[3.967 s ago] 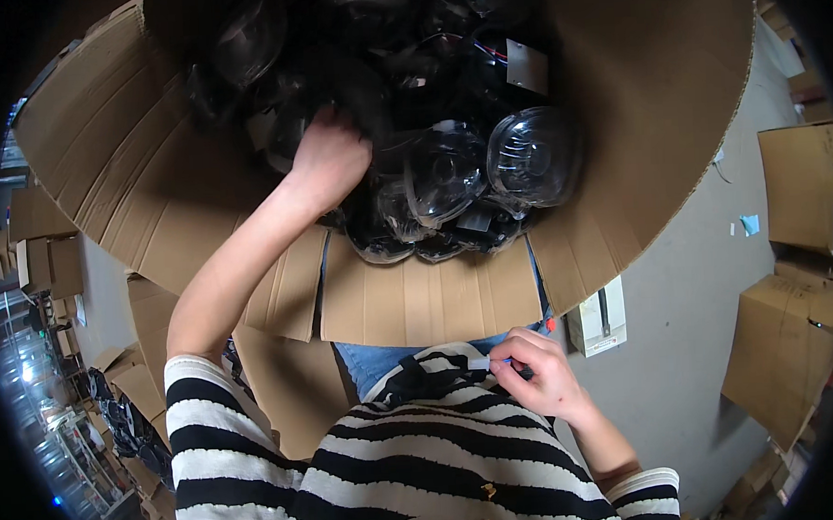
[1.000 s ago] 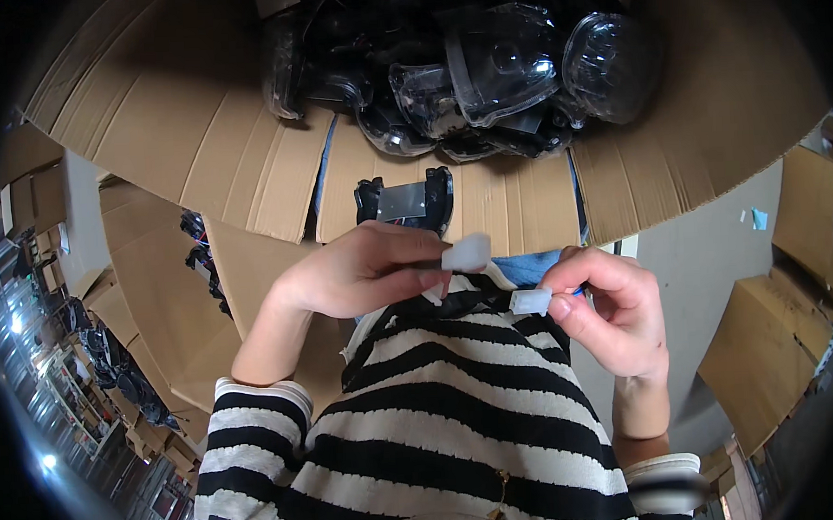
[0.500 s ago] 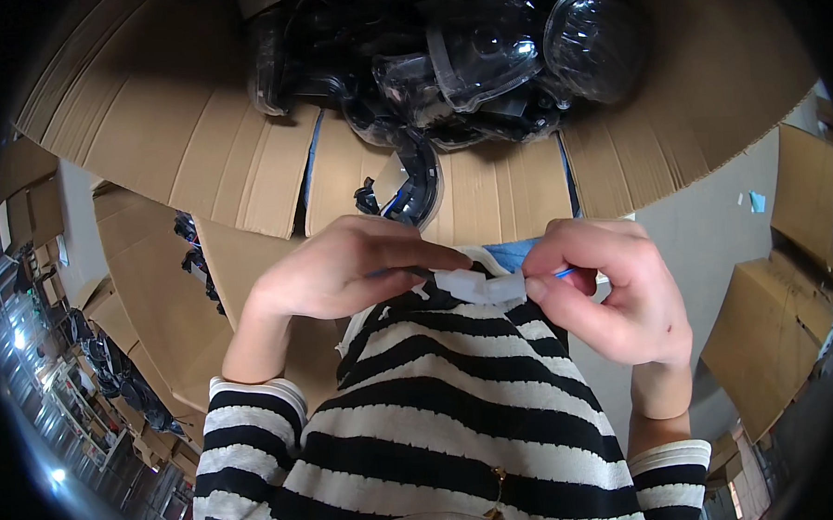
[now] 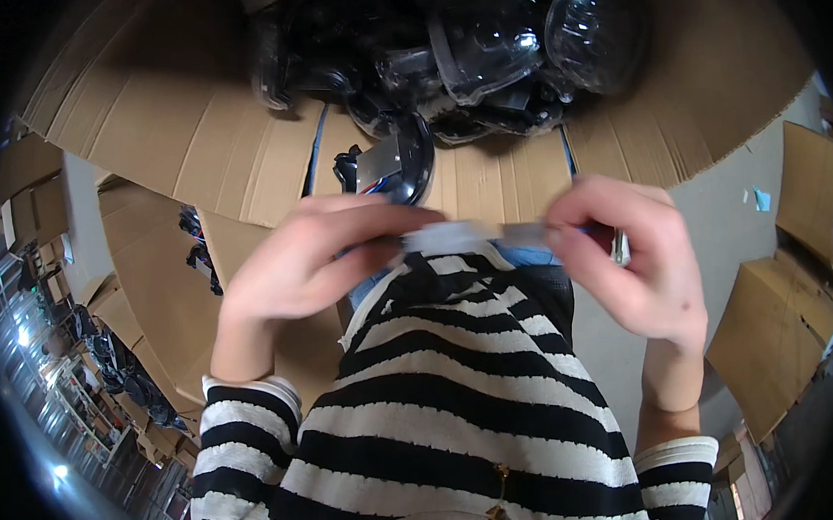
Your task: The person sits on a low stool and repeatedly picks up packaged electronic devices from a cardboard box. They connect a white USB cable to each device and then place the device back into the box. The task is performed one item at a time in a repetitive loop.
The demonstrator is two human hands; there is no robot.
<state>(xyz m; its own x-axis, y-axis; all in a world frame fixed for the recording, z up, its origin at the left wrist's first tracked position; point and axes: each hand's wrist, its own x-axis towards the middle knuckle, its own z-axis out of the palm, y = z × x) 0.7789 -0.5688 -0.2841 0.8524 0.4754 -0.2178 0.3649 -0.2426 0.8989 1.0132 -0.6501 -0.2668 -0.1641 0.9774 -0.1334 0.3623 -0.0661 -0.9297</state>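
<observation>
My left hand [image 4: 296, 261] is closed, its fingertips pinching a white plastic connector [image 4: 445, 236]. Opposite it, my right hand [image 4: 635, 260] pinches a smaller pale connector piece [image 4: 524, 233], blurred by motion. A narrow gap shows between the two pieces. Just beyond my left hand lies a curved black plastic part [image 4: 419, 162] with a silver plate [image 4: 380, 159] and red and blue wires on it. The wires' run toward my left hand is partly hidden behind the fingers.
Black parts with clear lens-like covers [image 4: 486, 48] are heaped on the cardboard surface [image 4: 501, 177] ahead. Cardboard boxes stand at the left [image 4: 161, 271] and right [image 4: 777, 328]. More black parts [image 4: 124, 370] lie farther off at the left.
Both hands have moved farther forward and apart. The two connector pieces, together before, now show a gap. The curved black part with the silver plate has shifted slightly left and turned.
</observation>
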